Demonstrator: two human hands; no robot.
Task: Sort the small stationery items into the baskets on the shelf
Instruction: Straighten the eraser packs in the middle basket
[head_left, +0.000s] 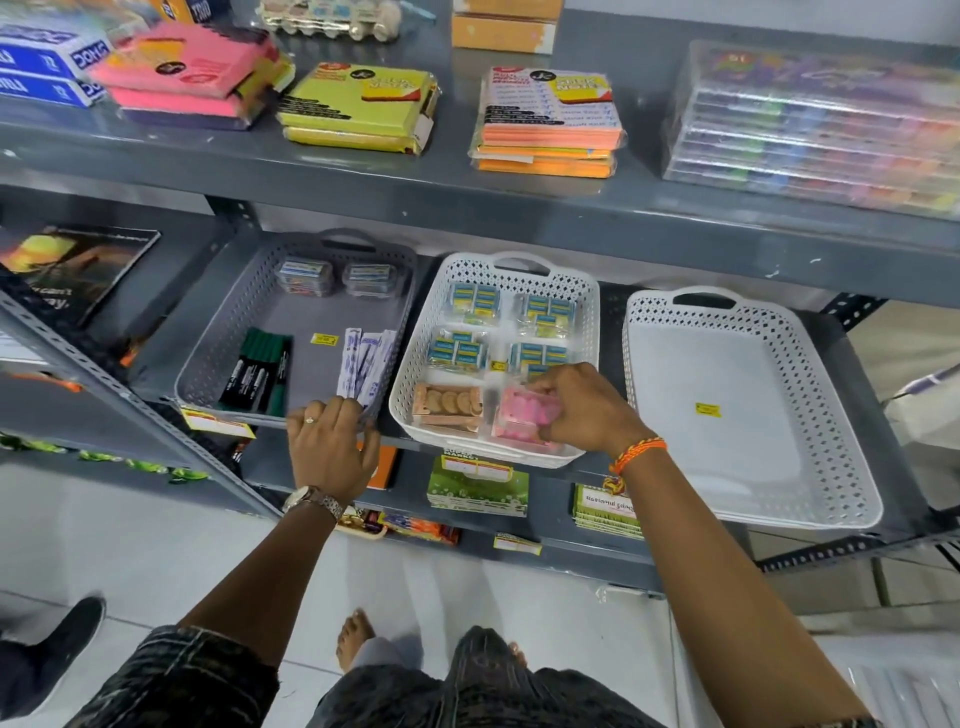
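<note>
Three baskets stand side by side on the middle shelf. The grey basket (239, 317) on the left holds dark markers (257, 376), white-and-blue packets (363, 364) and two clear boxes at its back. The middle white basket (587, 312) holds several blue-and-yellow eraser packs, a box of brown round pieces (449, 405) and a pink packet (519, 415). My right hand (582, 410) is closed on the pink packet at the basket's front right corner. My left hand (332, 447) rests on the grey basket's front right rim, fingers curled over the edge by the white-and-blue packets. The right white basket (748, 415) holds nothing.
On the upper shelf lie pink, yellow-green and orange sticky-note packs (548, 122) and a stack of clear pen cases (815, 124). The lower shelf carries green boxes (478, 486) and snack packets. A dark book sits at the left. Another person's shoe (62, 639) is on the floor at the left.
</note>
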